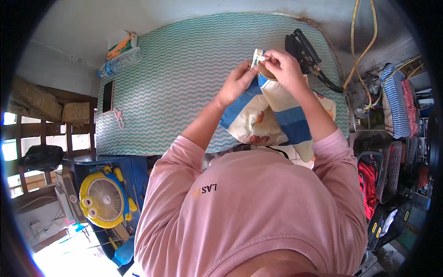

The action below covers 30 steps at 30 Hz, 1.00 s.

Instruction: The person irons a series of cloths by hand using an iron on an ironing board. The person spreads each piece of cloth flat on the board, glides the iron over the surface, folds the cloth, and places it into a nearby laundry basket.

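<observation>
A cloth piece (pixel 256 121) with blue and cream bands and reddish-brown flower prints hangs over the table's near edge, partly on my lap. At its top, a narrow whitish strip (pixel 257 56) stands up between my hands. My left hand (pixel 239 82) pinches the cloth by the strip, thumb and fingers closed. My right hand (pixel 286 68) has thumb and index finger closed on the strip, close to my left fingertips. Below the right fingers shows a brownish rounded patch (pixel 268 72); I cannot tell if it is cloth or something else. My fingers hide part of the strip.
A zigzag-patterned cover (pixel 175 83) spreads over the table. At its left lie a phone (pixel 108 96), a plastic bottle (pixel 117 63) and a packet (pixel 121 46). A black-handled tool (pixel 307 51) lies far right. Baskets (pixel 385 168) stand right; a yellow fan (pixel 105 198) sits left.
</observation>
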{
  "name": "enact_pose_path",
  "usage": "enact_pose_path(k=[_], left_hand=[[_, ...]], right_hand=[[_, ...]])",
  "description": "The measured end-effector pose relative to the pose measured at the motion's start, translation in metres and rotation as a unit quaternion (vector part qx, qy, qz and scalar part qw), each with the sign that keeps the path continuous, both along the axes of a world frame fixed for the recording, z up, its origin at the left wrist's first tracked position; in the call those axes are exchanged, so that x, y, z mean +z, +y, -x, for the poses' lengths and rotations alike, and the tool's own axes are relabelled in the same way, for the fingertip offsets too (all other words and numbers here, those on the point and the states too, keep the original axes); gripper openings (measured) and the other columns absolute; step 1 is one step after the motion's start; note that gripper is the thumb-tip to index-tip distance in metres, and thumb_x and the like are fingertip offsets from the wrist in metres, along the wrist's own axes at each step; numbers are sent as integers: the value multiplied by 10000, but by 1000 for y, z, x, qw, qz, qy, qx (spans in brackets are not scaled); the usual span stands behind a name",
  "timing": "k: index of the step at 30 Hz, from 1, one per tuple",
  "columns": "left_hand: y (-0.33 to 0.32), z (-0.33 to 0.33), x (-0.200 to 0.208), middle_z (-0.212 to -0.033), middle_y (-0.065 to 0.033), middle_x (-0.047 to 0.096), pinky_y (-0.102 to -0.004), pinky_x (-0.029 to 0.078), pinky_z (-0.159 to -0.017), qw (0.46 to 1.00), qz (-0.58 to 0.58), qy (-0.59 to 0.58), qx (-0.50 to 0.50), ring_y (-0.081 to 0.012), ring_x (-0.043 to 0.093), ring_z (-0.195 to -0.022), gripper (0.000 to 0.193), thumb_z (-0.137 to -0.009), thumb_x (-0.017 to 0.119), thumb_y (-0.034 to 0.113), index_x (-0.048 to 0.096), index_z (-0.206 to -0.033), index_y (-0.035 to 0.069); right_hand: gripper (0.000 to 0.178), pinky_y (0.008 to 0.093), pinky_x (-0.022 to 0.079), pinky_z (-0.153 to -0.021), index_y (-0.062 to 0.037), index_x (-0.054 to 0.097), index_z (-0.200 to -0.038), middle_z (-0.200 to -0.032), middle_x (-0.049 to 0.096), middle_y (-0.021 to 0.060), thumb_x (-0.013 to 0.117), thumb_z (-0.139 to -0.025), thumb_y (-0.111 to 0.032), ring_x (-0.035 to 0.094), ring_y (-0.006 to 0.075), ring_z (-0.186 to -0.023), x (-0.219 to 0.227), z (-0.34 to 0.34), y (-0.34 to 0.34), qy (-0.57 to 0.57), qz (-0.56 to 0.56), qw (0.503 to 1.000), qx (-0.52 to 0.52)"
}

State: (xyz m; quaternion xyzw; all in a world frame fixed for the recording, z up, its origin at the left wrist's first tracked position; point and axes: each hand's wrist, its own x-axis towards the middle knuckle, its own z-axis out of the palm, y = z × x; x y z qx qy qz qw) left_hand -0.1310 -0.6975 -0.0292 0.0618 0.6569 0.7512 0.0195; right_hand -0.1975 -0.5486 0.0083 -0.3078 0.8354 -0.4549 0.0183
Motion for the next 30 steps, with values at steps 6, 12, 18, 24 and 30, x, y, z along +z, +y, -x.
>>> enact_pose_path(k=[6,12,18,24,30], left_hand=[[6,1,5,-790,-42,517,-215,378,-633,993,113,-9,6,-72,436,-729,240,-789,544,139,461,-969,3],[8,-15,43,-849,-43,507,-224,369,-725,993,-90,68,34,-103,456,-782,132,-797,457,25,456,-926,-1],[14,-59,87,-853,-31,510,-218,363,-711,985,-99,144,3,-80,455,-795,93,-790,475,30,440,-875,26],[45,-78,80,-849,-36,528,-208,380,-706,995,-52,78,-25,-78,475,-786,89,-806,471,8,451,-892,20],[193,-95,42,-810,-49,520,-265,418,-611,959,61,182,-210,-120,487,-705,175,-781,524,52,469,-943,16]], right_hand=[[170,264,389,-765,-4,531,-858,-962,504,40,612,-733,-87,485,135,-876,6,10,9,177,41,979,92],[240,244,421,-690,-7,541,-837,-710,546,62,556,-790,-242,522,107,-738,20,13,49,-161,-109,970,148],[247,276,421,-684,-4,552,-936,-798,563,78,563,-745,-160,533,145,-760,-11,-16,104,-153,-168,947,228],[184,303,428,-631,-11,575,-831,-825,538,107,595,-697,-135,541,199,-688,16,-78,203,-121,-314,940,54],[376,284,371,-815,-19,515,-1020,-951,533,104,622,-665,-82,493,194,-938,48,-174,287,-2,-26,997,-72]])
